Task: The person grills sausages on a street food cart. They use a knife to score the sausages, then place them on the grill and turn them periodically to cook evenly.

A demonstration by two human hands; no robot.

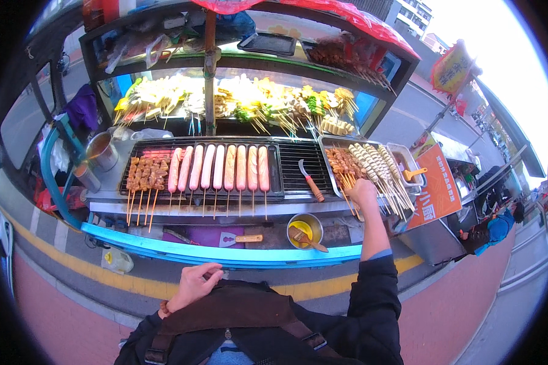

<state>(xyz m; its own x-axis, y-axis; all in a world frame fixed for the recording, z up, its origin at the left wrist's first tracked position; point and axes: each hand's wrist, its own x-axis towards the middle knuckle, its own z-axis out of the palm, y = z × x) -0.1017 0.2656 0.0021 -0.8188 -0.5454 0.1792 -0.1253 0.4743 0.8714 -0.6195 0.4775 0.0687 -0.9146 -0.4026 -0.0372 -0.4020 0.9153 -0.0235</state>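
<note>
My right hand [362,194] reaches into the metal tray [325,157] and is closed around the sticks of some meat skewers [340,159]. Beside them lie pale spiral-cut skewers [372,159]. My left hand [198,280] hovers before my body, loosely curled with a gap at the thumb and nothing visible in it. On the grill in front of me, a row of sausages on sticks [218,166] fills a dark griddle pan [275,171], with browned meat skewers [148,173] at the left. A curved knife with a wooden handle [314,187] rests on the bare grate [292,159].
A metal pot [317,223] holds yellow liquid and a brush [306,237]. Nearby lies a wooden-handled scraper [244,238]. The blue rail [187,251] edges the cart. Many skewers [255,100] fill the lit shelf behind. At right stand a sauce tub [399,153] and orange sign [438,182].
</note>
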